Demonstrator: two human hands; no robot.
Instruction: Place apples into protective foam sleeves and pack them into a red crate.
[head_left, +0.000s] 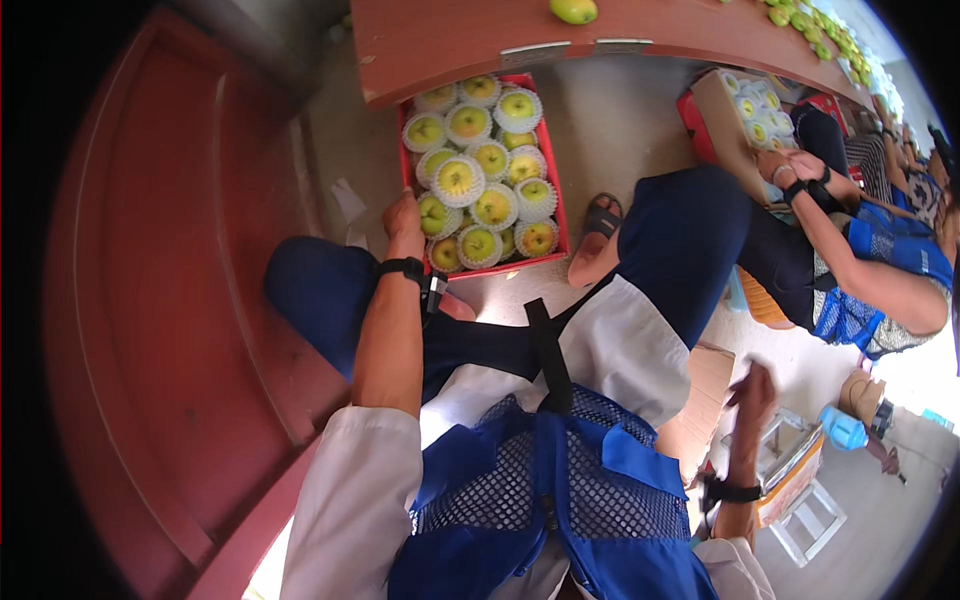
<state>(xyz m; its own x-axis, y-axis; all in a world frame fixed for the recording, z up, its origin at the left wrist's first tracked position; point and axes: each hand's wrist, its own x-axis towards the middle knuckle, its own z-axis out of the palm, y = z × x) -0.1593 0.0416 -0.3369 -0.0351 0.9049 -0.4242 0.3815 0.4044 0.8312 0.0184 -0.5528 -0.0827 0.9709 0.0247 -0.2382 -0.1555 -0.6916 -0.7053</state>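
Note:
A red cardboard box (561, 217) stands on the floor between my legs, partly under the table edge. Green-yellow apples (457, 178), most of them in white foam net sleeves, are heaped inside it. My left hand (403, 217) grips the box's left rim, its fingers partly hidden against the side. Out to the right, my right hand (754, 386) hangs blurred by motion beside a flattened piece of brown cardboard (697, 409). No object shows in it, and its fingers look apart.
A reddish-brown table (465, 37) spans the top, bearing a loose green fruit (574, 10) and a pile of fruit (814, 34). A red wooden panel (165, 300) stands close on the left. A co-worker (855, 255) sits at right, hands at another apple box (724, 112); a white stool (806, 517) is behind.

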